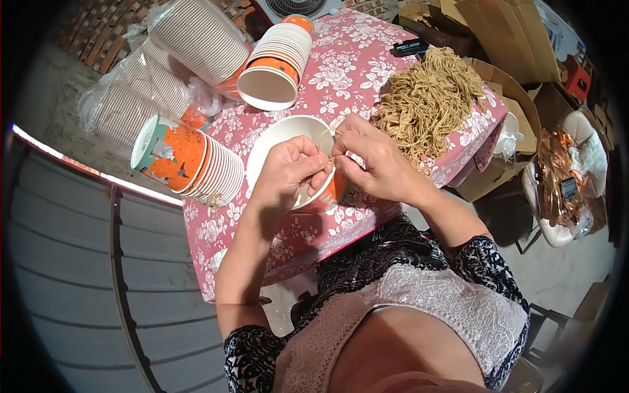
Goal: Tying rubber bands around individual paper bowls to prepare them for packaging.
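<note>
Floral tablecloth [341, 72]. Stacked paper cups [196, 160] lie left. Cardboard boxes [498, 26] and fan [295, 6] stand beyond the table.

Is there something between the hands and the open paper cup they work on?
Nothing visible is in the way. The left hand and right hand already meet at the rim of the open paper cup, pinching a thin cord. The pile of tan cords lies beside, to the right.

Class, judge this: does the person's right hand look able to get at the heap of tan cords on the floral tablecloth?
Probably yes: the right hand sits just beside the heap of tan cords, nothing between them.
</note>
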The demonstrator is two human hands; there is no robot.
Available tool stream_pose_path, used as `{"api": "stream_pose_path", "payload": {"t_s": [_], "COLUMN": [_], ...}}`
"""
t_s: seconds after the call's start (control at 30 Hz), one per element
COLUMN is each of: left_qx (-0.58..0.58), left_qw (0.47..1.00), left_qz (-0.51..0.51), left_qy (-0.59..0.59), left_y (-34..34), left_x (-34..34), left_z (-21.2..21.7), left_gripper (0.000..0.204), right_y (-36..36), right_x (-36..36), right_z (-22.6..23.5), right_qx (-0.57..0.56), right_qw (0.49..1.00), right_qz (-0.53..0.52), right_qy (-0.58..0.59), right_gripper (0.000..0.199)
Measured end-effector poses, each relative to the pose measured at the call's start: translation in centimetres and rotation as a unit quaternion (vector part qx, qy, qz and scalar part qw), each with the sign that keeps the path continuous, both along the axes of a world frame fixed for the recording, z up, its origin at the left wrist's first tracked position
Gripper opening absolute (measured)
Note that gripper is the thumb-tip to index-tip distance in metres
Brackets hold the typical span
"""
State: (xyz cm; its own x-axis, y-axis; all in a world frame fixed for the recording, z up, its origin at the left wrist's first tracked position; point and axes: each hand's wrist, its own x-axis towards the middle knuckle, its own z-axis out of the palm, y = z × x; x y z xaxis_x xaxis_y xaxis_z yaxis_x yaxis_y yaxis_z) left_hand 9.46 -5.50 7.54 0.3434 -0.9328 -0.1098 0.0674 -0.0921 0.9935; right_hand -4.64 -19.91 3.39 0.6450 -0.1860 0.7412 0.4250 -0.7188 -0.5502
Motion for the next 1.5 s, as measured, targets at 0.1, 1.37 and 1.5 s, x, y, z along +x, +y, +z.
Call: {"api": "stream_pose_path", "payload": {"t_s": [0.1,1.37,1.5], "left_qx": [-0.011,-0.071,-0.081], "left_qw": [1.000,0.795,0.774], "left_qz": [0.016,0.119,0.119], "left_qy": [-0.001,-0.590,-0.616], "left_y": [0.0,0.2,0.1], "left_x": [0.0,-3.4,-3.2], "left_z": [0.0,-0.6,-1.1], "left_gripper": [0.010,0.005,0.007], "right_y": [0.6,-0.8,-1.7], "right_x": [-0.2,2.2,2.5], "right_z": [-0.1,-1.1,-1.2], "right_qx": [-0.014,0.003,0.021], "right_qw": [1.000,0.999,0.995], "right_qz": [-0.006,0.003,0.088], "right_qy": [-0.022,-0.034,0.044], "right_gripper": [0.010,0.014,0.020]}}
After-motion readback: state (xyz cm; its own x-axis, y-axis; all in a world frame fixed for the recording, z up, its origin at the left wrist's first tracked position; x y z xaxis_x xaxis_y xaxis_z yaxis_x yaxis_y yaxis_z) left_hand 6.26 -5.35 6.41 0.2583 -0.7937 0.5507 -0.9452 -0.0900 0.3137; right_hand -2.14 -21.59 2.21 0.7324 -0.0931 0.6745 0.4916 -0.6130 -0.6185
